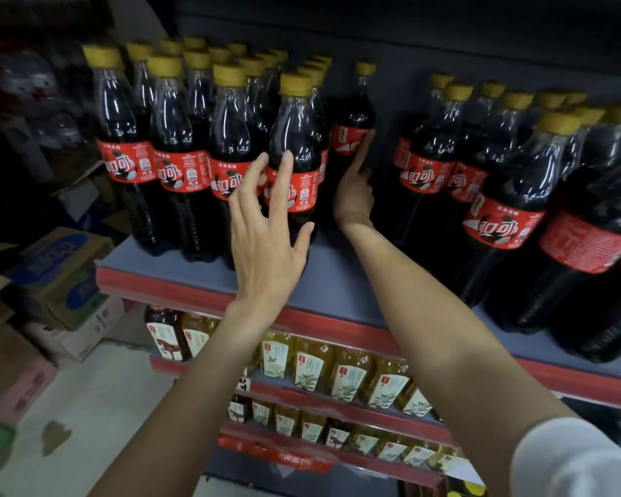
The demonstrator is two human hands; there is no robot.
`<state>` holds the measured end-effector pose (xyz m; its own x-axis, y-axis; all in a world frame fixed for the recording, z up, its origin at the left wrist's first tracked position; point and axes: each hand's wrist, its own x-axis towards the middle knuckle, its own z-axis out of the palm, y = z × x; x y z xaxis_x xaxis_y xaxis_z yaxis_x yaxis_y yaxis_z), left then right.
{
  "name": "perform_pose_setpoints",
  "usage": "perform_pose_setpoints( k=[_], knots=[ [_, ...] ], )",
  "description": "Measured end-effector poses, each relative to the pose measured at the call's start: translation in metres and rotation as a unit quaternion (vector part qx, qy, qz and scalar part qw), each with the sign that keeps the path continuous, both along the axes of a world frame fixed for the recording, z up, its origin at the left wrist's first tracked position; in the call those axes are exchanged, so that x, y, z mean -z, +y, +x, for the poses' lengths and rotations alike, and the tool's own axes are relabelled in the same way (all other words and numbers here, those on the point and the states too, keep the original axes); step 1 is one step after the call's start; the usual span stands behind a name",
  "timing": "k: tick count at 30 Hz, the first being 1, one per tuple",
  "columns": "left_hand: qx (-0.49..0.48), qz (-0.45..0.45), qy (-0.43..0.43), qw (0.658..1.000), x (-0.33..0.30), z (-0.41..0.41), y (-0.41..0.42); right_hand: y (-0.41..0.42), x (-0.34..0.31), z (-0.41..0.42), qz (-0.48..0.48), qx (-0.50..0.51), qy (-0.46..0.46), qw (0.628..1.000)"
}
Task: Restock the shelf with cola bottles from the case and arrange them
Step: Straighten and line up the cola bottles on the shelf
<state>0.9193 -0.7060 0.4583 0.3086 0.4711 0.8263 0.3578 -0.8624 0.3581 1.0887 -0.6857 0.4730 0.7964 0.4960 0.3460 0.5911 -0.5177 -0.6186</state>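
Several cola bottles with yellow caps and red labels stand in rows on the grey shelf (330,281). My left hand (266,231) is spread open in front of the front-row cola bottle (296,145), fingertips at its label. My right hand (354,190) reaches deeper into the gap, its straight fingers touching the label of a lone cola bottle (352,113) at the back. A second group of larger cola bottles (509,195) fills the right side of the shelf.
Lower shelves hold yellow tea bottles (345,374) behind red price rails. Cardboard cases (61,274) are stacked on the floor at the left. A gap of bare shelf lies between the two cola groups.
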Motion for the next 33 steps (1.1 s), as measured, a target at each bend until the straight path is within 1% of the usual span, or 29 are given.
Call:
perform_pose_setpoints(
  k=[4,6,7,8,9,10,11,12,14,16,17,18,20,21,22,23,25,27,30,31,33],
  knots=[
    [0.0,0.004,-0.005,1.0,0.002,0.0,0.0,-0.012,-0.005,-0.003,-0.016,-0.041,0.014,0.999],
    [0.003,0.006,-0.008,1.0,0.003,0.0,0.001,-0.03,-0.007,-0.007,-0.002,-0.052,-0.025,0.998],
    [0.004,0.004,-0.011,1.0,0.003,0.0,0.001,-0.043,-0.007,-0.011,0.047,-0.05,-0.062,0.996],
    [0.004,0.002,-0.013,1.0,0.004,0.0,0.001,-0.056,-0.005,-0.017,0.126,-0.046,-0.106,0.985],
    [0.005,0.001,-0.015,1.0,0.004,0.0,0.0,-0.07,-0.002,-0.022,0.21,-0.036,-0.15,0.966],
    [0.006,0.001,-0.017,1.0,0.004,0.001,0.0,-0.082,0.002,-0.025,0.267,-0.012,-0.185,0.946],
    [0.008,0.001,-0.018,1.0,0.005,0.001,-0.001,-0.089,0.006,-0.027,0.294,0.024,-0.204,0.933],
    [0.01,0.001,-0.019,1.0,0.005,0.001,-0.001,-0.093,0.009,-0.028,0.301,0.062,-0.204,0.93],
    [0.007,-0.001,-0.025,1.0,0.007,0.002,-0.002,-0.092,0.013,-0.027,0.286,0.12,-0.159,0.937],
    [0.003,0.005,-0.053,0.999,0.008,0.003,-0.006,-0.089,0.014,-0.027,0.259,0.161,-0.07,0.95],
    [0.007,0.021,-0.081,0.996,0.008,0.003,-0.01,-0.087,0.014,-0.026,0.254,0.175,-0.026,0.951],
    [0.026,0.043,-0.113,0.992,0.008,0.005,-0.016,-0.085,0.014,-0.025,0.254,0.184,0.009,0.95],
    [0.125,0.06,-0.152,0.979,0.004,0.013,-0.031,-0.083,0.015,-0.024,0.248,0.194,0.042,0.948],
    [0.188,0.036,-0.143,0.971,0.001,0.021,-0.038,-0.084,0.016,-0.024,0.242,0.193,0.045,0.95],
    [0.238,-0.011,-0.121,0.964,-0.003,0.032,-0.044,-0.085,0.017,-0.023,0.236,0.189,0.047,0.952],
    [0.267,-0.075,-0.092,0.956,-0.008,0.046,-0.048,-0.087,0.018,-0.022,0.231,0.181,0.05,0.955],
    [0.279,-0.195,-0.033,0.94,-0.014,0.079,-0.047,-0.093,0.019,-0.019,0.222,0.156,0.057,0.961],
    [0.281,-0.265,0.017,0.922,-0.016,0.11,-0.04,-0.099,0.019,-0.017,0.207,0.134,0.059,0.967],
    [0.317,-0.315,0.047,0.894,-0.018,0.137,-0.031,-0.105,0.022,-0.012,0.162,0.101,0.033,0.981],
    [0.324,-0.316,0.047,0.89,-0.018,0.142,-0.028,-0.107,0.024,-0.011,0.152,0.087,0.021,0.984],
    [0.318,-0.311,0.04,0.895,-0.02,0.147,-0.023,-0.112,0.026,-0.008,0.139,0.057,0.002,0.989]
  ],
)
